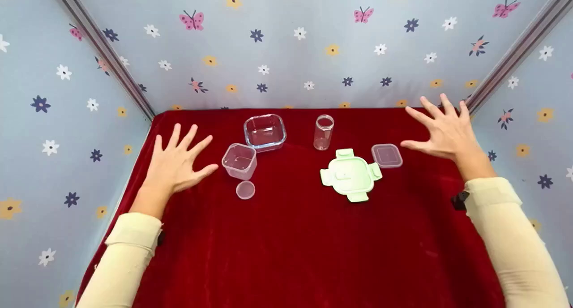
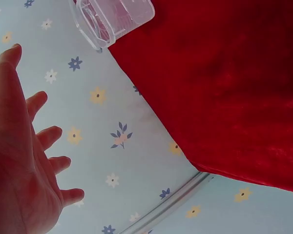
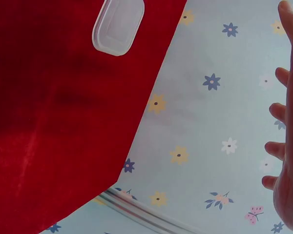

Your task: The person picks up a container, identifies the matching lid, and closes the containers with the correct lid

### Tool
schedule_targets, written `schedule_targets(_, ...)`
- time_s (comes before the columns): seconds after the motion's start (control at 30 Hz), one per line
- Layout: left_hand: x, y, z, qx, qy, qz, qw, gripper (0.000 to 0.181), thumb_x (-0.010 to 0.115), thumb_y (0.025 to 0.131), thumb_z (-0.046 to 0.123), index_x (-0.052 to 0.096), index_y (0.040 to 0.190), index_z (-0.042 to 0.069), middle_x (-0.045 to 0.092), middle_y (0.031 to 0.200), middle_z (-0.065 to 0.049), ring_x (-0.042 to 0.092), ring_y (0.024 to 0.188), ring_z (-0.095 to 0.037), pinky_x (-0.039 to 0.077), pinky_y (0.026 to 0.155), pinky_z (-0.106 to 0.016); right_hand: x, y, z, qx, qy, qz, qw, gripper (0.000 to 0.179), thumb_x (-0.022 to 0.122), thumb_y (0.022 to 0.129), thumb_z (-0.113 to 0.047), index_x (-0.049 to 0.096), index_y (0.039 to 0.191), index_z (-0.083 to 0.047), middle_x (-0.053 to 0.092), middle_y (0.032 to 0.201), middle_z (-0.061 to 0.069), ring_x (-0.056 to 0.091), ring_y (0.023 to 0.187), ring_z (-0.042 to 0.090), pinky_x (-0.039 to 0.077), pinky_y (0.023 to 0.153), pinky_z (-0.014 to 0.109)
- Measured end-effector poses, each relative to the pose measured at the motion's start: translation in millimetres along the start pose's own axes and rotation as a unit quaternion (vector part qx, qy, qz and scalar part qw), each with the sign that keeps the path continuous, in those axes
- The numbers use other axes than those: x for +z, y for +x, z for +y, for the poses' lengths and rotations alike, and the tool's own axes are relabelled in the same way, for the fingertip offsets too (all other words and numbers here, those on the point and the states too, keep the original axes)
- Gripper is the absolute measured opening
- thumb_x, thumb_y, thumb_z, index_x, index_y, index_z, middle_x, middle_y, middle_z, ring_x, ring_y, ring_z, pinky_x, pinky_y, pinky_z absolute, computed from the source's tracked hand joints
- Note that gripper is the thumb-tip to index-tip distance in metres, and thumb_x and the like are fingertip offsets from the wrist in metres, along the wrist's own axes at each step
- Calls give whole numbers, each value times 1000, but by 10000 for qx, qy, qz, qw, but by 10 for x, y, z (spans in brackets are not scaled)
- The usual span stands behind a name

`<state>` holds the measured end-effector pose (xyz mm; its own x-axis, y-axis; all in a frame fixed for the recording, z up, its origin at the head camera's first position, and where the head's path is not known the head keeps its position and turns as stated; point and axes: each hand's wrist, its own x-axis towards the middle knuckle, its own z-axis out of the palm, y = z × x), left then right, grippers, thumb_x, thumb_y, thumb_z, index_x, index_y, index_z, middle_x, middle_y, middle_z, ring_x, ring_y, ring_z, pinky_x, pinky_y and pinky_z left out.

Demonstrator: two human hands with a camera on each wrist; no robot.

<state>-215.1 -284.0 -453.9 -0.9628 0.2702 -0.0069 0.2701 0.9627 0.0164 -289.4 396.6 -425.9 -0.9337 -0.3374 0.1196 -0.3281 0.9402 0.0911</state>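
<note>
In the head view my left hand is held with fingers spread, left of a clear plastic square container. A small round lid lies just in front of that container. Behind it stands a square glass container. My right hand, fingers also spread, is to the right of a translucent square lid. A light green lid with clip flaps lies left of that lid, and a clear cylindrical jar stands behind it. Neither hand holds or touches any of these.
A red velvet cloth covers the table. Blue flower-patterned panels rise at the back and both sides, with metal corner strips where they meet.
</note>
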Motion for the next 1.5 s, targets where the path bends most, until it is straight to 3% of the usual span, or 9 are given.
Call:
schedule_targets(0.2, -21, 62, 73, 18, -29, -75, 10000, 87, 50, 106, 75, 30, 180, 32, 18, 191, -17, 9, 176, -55, 11, 136, -85, -13, 57, -81, -81, 9, 73, 9999, 98, 66, 93, -83, 38, 176, -39, 35, 186, 15, 24, 170, 59, 17, 130, 91)
schedule_targets(0.5, -14, 163, 218, 123, -56, 64, 9999, 86, 49, 106, 75, 30, 179, 34, 19, 191, -16, 12, 176, -53, 12, 136, -85, 25, 77, -146, -142, -19, 129, 9998, 99, 67, 92, -82, 38, 176, -39, 35, 186, 15, 25, 170, 59, 19, 130, 90)
schedule_targets(1.1, 71, 223, 262, -70, -284, 298, 9991, 82, 50, 108, 70, 32, 179, 33, 19, 191, -14, 16, 177, -48, 22, 137, -81, 194, 112, -316, -126, 256, 278, 9992, 97, 69, 93, -77, 41, 175, -35, 37, 185, 13, 28, 169, 57, 23, 129, 89)
schedule_targets(1.5, 155, 277, 313, -235, -734, 546, 9955, 78, 49, 109, 67, 35, 178, 32, 24, 190, -14, 20, 176, -47, 28, 135, -80, 278, 122, -372, -169, 427, 337, 9984, 97, 71, 92, -74, 41, 175, -34, 39, 184, 14, 30, 169, 58, 22, 130, 89)
